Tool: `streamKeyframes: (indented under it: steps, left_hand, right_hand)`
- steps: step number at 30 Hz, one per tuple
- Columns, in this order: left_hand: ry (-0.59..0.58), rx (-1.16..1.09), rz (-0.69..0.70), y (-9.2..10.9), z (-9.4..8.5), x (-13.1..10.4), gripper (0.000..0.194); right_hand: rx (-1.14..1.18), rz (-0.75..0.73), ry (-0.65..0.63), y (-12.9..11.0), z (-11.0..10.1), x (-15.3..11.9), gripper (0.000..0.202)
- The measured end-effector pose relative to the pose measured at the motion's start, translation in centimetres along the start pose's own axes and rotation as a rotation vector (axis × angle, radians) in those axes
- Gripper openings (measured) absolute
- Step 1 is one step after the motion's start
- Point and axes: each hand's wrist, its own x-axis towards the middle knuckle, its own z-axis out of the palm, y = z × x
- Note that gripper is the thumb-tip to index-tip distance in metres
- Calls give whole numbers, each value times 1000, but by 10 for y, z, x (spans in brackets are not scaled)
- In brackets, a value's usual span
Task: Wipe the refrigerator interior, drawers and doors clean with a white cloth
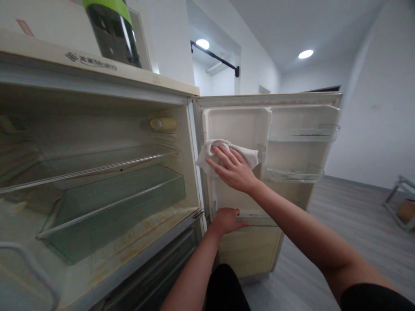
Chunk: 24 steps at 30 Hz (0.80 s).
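My right hand presses a crumpled white cloth against the inner side of the open fridge door, close to an upper ledge. The fingers lie over the cloth and part of it bunches beneath them. Lower down, my left hand grips the rim of the bottom door shelf, its thumb pointing right; the other fingers are partly hidden. Left of both hands is the open fridge compartment, with a glass shelf and a greenish clear drawer inside.
Yellowish stains mark the compartment floor. A dark bottle with a green band stands on top of the fridge. Two clear door racks line the door's right side. A metal-framed stand is on the grey floor at far right.
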Motion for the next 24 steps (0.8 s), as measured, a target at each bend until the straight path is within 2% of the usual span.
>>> streamKeyframes:
  steps: [3, 5, 9, 12, 16, 19, 22, 24]
  left_hand:
    - [-10, -7, 6, 0, -1, -1, 77]
    - [-20, -10, 4, 1, -3, -1, 77]
    - [-44, -11, -5, 3, -5, 1, 75]
    - [-47, -12, -12, 4, -4, 4, 75]
    - [-27, -8, -28, 6, -1, 6, 74]
    - [-23, -4, -27, 6, 0, 7, 74]
    - [-46, -3, -22, 6, -3, 8, 79]
    - [-69, -1, -20, 6, -4, 9, 81]
  right_hand:
    - [-69, 203, -36, 20, -15, -11, 59]
    - [-102, 279, -96, 35, -24, -19, 59]
    - [-111, 251, -151, 54, -33, -30, 62]
    - [-85, 217, -112, 53, -29, -35, 67]
    - [-99, 227, -5, 30, -8, -36, 64]
    - [-80, 66, 35, 7, 20, -30, 59]
    - [14, -126, -32, -8, 47, -21, 56]
    - [91, -159, -96, -10, 60, -16, 56]
